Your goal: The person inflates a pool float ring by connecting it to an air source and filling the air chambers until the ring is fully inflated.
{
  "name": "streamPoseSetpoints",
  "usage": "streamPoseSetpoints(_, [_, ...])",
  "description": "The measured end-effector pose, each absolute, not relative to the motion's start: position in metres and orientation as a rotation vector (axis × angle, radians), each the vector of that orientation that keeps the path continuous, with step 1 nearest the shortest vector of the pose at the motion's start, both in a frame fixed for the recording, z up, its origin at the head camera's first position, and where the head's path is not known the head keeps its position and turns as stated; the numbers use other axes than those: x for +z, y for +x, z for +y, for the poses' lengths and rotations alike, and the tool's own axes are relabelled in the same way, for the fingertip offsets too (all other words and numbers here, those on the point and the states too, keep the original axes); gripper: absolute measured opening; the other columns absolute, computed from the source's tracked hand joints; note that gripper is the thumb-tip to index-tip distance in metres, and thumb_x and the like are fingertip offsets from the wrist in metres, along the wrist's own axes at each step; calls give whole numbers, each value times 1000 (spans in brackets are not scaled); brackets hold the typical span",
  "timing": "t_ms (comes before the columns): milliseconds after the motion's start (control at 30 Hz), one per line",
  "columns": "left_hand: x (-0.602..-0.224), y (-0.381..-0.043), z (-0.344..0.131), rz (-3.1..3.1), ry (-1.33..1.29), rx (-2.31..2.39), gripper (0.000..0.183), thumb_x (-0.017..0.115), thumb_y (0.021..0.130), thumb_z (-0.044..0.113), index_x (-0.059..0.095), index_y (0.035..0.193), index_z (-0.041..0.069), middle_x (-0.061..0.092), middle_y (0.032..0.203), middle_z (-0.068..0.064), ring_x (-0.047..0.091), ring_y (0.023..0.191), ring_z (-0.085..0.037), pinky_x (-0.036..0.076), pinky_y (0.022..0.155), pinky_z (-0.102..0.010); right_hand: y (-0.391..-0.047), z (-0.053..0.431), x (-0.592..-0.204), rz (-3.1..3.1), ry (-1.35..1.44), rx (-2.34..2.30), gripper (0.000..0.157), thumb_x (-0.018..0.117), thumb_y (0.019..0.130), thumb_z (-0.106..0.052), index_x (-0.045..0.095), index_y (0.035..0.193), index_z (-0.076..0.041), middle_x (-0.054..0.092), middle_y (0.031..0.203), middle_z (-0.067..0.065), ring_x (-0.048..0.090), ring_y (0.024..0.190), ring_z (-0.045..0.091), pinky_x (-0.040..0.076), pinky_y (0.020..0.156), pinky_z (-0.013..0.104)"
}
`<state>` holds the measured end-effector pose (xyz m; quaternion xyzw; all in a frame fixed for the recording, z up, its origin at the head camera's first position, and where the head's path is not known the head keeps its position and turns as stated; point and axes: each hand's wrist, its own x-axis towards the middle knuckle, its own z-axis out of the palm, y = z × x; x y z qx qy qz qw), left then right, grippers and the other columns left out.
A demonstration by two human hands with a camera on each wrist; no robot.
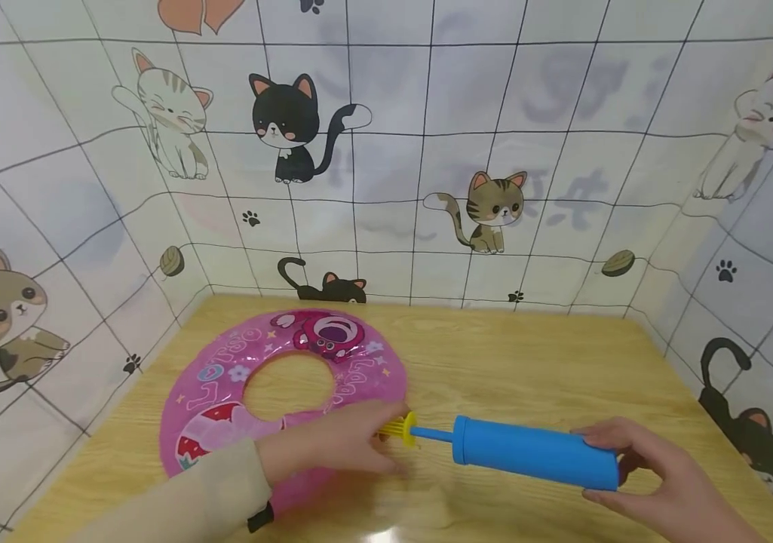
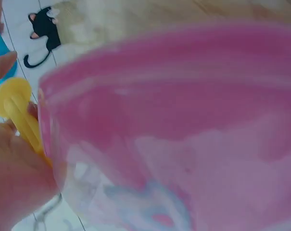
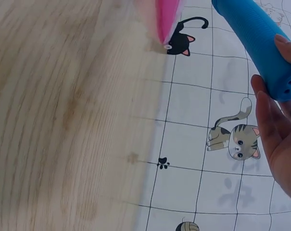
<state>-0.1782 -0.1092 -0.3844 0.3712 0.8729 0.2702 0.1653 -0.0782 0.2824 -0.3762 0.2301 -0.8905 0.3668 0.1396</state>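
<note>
A pink inflatable swim ring [image 1: 375, 377] with printed cartoon figures lies on the table's left half. My left hand [image 1: 342, 437] reaches over its near right edge and pinches a yellow nozzle [image 1: 408, 429] there. In the left wrist view the nozzle [image 2: 21, 113] sits between thumb and fingers, close against the pink plastic [image 2: 208, 110]. A thin blue stem joins the nozzle to a blue hand pump [image 1: 535, 452]. At the pump's far right end my right hand [image 1: 657, 467] grips the barrel between thumb and fingers. Small holes show in the pump's end face [image 3: 290, 89].
The wooden tabletop [image 1: 529, 362] extends behind and right of the pump. White tile-patterned sheets [image 1: 393, 166] with printed cats enclose it at the back and both sides. A small black strip [image 1: 260, 519] shows below the left sleeve.
</note>
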Motion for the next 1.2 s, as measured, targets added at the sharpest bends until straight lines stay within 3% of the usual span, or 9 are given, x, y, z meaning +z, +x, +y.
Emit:
streamPoseSetpoints(167, [-392, -191, -130, 2427, 1046, 836, 47, 77, 83, 40, 52, 120, 24, 58, 96, 6, 54, 87, -9, 49, 80, -26, -74, 294, -378, -2584, 637, 1074, 61, 84, 67, 3, 60, 121, -12, 56, 120, -17, 58, 83, 6, 44, 54, 24])
streamPoseSetpoints(333, [-396, -200, -146, 2432, 998, 839, 42, 78, 82, 37, 54, 115, 27, 58, 91, 11, 54, 82, -8, 49, 77, -27, -73, 308, -376, -2633, 606, 1051, 61, 83, 69, 3, 59, 124, -11, 54, 121, -20, 57, 79, 7, 44, 53, 25])
streamPoseSetpoints(667, [-393, -196, -149, 2480, 877, 822, 47, 75, 83, 44, 54, 121, 27, 57, 89, 9, 54, 82, -12, 47, 70, -30, -71, 297, -374, -2674, 565, 1063, 58, 85, 70, -4, 60, 120, -14, 58, 114, -15, 58, 77, 8, 48, 55, 26])
streamPoseSetpoints(800, [-391, -193, -140, 2515, 870, 864, 51, 72, 86, 45, 54, 129, 26, 59, 106, 9, 56, 97, -13, 48, 83, -36, -73, 283, -374, -2655, 516, 1132, 58, 83, 71, -3, 58, 123, -12, 56, 114, -12, 59, 80, 11, 50, 61, 27])
streamPoseSetpoints(900, [-389, -192, -129, 2520, 903, 909, 48, 72, 88, 40, 55, 129, 23, 59, 107, 10, 56, 96, -11, 48, 86, -33, -78, 275, -373, -2669, 448, 1179, 55, 84, 72, -4, 60, 121, -11, 58, 113, -11, 59, 80, 11, 52, 62, 27])
streamPoseSetpoints(1033, [-384, -191, -114, 2577, 939, 929, 43, 73, 88, 34, 57, 124, 17, 58, 93, 9, 55, 82, -9, 49, 75, -25, -88, 262, -371, -2662, 392, 1254, 52, 85, 73, -6, 62, 119, -10, 61, 111, -7, 59, 81, 13, 53, 63, 26])
streamPoseSetpoints(1200, [-381, -188, -98, 2600, 960, 947, 47, 73, 87, 33, 56, 126, 13, 60, 100, 9, 55, 87, -7, 50, 82, -24, -96, 246, -365, -2619, 402, 1302, 51, 86, 72, -7, 63, 118, -9, 61, 111, -1, 60, 78, 15, 54, 62, 27])
